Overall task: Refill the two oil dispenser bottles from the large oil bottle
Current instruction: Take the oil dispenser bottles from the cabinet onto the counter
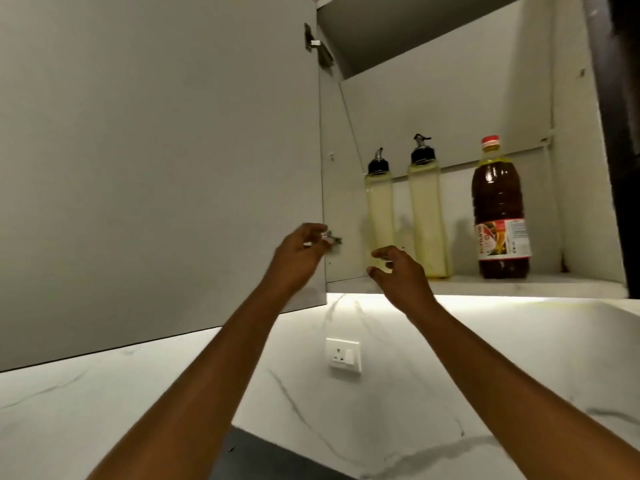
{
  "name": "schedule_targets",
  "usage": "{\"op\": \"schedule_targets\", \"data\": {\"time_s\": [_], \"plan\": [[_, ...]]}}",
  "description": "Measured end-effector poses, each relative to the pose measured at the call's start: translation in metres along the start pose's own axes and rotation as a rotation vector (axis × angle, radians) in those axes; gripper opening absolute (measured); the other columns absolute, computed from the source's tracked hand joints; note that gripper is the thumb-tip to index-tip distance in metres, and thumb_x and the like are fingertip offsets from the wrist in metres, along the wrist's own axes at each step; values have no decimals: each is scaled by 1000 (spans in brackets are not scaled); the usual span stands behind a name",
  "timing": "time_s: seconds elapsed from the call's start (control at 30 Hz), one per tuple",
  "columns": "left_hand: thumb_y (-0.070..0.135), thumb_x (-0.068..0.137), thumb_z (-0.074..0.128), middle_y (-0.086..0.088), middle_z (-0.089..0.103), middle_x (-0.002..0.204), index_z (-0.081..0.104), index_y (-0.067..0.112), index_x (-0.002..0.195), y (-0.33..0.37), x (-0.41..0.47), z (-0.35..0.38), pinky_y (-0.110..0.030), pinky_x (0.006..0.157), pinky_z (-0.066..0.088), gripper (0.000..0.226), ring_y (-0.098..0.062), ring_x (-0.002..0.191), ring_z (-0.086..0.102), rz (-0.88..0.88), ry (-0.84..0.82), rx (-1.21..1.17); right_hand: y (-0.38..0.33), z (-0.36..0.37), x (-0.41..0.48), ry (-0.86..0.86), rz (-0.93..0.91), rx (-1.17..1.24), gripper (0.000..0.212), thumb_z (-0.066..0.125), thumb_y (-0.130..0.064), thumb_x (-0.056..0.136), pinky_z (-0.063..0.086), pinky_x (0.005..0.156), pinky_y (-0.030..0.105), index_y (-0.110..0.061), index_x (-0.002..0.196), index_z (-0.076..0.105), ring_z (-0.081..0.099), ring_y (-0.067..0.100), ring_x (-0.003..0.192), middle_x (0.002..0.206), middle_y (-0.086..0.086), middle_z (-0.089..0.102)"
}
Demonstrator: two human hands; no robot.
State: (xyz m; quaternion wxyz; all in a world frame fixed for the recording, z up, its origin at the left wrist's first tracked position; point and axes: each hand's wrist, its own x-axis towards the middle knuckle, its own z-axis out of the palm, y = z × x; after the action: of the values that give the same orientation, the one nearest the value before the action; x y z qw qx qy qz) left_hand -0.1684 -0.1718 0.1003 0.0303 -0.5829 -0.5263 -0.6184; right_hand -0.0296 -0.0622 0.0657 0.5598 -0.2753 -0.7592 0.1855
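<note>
Two tall clear dispenser bottles with black pour spouts stand side by side on the open wall cabinet's shelf [502, 284], the left dispenser [379, 209] and the right dispenser [426, 216], both holding pale yellow liquid. To their right stands the large oil bottle [498, 209], dark amber with a red cap and a red label. My left hand [298, 252] is raised at the cabinet's left edge, fingers curled near the lower hinge. My right hand [398, 268] is open in front of the left dispenser's base, covering its bottom part; I cannot tell whether it touches the bottle.
The cabinet door [156, 168] stands swung open on the left. An upper shelf [433, 36] hangs above the bottles. Below, a lit marble backsplash carries a white wall socket [344, 355]. A dark surface [263, 459] shows at the bottom.
</note>
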Motion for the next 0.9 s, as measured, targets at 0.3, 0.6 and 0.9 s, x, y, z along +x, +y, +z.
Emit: {"op": "schedule_targets", "data": {"time_s": [0.3, 0.6, 0.9], "plan": [[25, 97, 54, -10, 35, 151, 30, 25, 148, -74, 121, 112, -34, 88, 42, 55, -29, 132, 40, -372, -216, -276, 46, 4, 109, -130, 323, -140, 67, 52, -7, 94, 41, 93, 32, -8, 149, 14, 44, 30, 126, 143, 18, 38], [35, 99, 48, -4, 48, 138, 27, 28, 149, -105, 154, 139, -37, 84, 47, 54, -23, 110, 52, -361, -378, -410, 72, 35, 147, -157, 457, -78, 70, 60, -8, 90, 39, 99, 36, -8, 145, 17, 43, 31, 125, 139, 16, 41], [31, 91, 62, -3, 58, 125, 51, 18, 129, -100, 133, 107, -38, 78, 53, 41, -22, 104, 58, -391, -393, -466, 53, 17, 117, -246, 401, 51, 77, 68, -5, 84, 42, 93, 35, -14, 145, 22, 47, 28, 122, 135, 12, 49]]}}
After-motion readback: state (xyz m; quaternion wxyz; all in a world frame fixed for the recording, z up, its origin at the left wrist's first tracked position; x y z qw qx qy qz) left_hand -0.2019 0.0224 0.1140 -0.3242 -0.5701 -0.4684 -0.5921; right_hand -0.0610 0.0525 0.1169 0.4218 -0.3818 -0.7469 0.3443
